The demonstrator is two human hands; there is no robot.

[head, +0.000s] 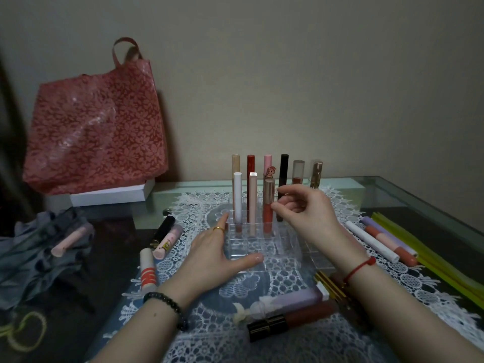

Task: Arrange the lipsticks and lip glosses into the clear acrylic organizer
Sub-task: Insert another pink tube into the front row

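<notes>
The clear acrylic organizer [251, 247] stands mid-table on a lace mat. Several tubes stand upright in it: a back row running from a beige tube [235, 163] to a gold one [316, 171], and nearer me a white tube [237, 195], a pale pink tube [252, 203] and a coral gloss with a rose-gold cap [268, 205]. My left hand [209, 255] lies open against the organizer's left front corner, thumb along its front edge. My right hand [309, 216] hovers just right of the coral gloss, fingers apart and empty, thumb tip beside the tube.
Loose tubes lie left of the mat [167, 237], on the grey cloth [70, 239], to the right [372, 241] and near me [296, 318]. A red patterned bag [97, 121] stands on a white box [110, 195] at back left. Yellow-green strips [432, 252] lie far right.
</notes>
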